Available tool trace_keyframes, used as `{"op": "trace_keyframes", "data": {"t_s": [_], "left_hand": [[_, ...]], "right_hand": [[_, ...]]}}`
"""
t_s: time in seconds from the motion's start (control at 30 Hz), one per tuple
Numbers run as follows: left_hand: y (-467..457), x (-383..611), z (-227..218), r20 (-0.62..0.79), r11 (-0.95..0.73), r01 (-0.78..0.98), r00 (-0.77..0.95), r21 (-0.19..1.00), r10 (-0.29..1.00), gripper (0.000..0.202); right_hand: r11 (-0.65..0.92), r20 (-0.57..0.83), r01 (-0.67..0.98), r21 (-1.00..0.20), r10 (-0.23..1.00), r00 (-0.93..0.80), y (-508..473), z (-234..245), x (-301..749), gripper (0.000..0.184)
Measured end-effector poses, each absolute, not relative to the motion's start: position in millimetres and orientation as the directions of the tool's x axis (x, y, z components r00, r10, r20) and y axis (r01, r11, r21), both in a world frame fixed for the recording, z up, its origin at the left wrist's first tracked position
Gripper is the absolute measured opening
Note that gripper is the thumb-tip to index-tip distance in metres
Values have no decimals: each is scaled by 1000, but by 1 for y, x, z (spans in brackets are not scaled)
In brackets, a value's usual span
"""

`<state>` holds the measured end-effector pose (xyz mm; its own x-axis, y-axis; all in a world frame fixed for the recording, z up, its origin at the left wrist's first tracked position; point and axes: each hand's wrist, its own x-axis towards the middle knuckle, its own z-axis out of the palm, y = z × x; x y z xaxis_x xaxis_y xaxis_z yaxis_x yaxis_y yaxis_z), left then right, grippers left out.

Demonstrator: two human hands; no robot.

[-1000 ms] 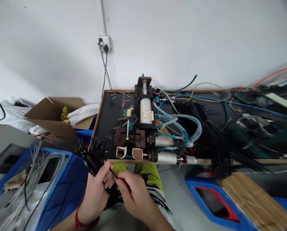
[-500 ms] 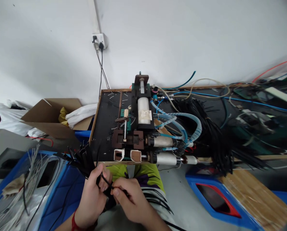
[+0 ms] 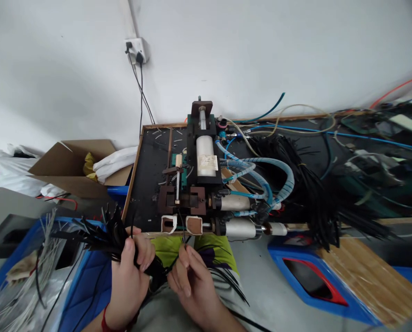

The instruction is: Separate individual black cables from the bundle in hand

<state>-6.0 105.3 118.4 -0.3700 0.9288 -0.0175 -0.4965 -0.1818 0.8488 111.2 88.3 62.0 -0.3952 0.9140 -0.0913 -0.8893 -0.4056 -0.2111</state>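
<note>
My left hand is closed around a bundle of black cables, whose ends fan out to the upper left. The rest of that bundle runs down across my lap. With thumb and fingers, my right hand pinches one thin black cable. Its tip points up, into or just in front of the gap between two brown jaw pads at the front of the pneumatic machine. Whether the tip touches the pads I cannot tell.
Another tied bundle of black cables lies on the bench at the right, hanging over its front edge. Blue air hoses loop beside the machine. Blue bins stand at both sides, the left one with white strands. A cardboard box sits behind.
My right hand has left the left hand's side and turned upward, bringing one cable up to the jaw pads. My left hand has shifted slightly left with the bundle.
</note>
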Motion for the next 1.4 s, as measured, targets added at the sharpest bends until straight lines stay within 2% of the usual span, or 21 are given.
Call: {"op": "trace_keyframes", "data": {"t_s": [0.17,0.43,0.83,1.4], "left_hand": [[102,-6,114,-54,-140,-485,-365,864,929,21],[99,-7,111,-96,-85,-496,-329,864,940,23],[97,-8,111,-142,-66,-514,-356,855,924,23],[94,-10,110,-150,-62,-518,-356,853,922,25]], "right_hand": [[-392,-88,-901,-187,920,-382,92,62,104,29],[-382,-87,-906,-182,924,-372,97,61,95,27],[-464,-120,-869,-172,886,-449,99,65,95,30],[-458,-171,-856,-241,888,-427,100,66,96,33]]}}
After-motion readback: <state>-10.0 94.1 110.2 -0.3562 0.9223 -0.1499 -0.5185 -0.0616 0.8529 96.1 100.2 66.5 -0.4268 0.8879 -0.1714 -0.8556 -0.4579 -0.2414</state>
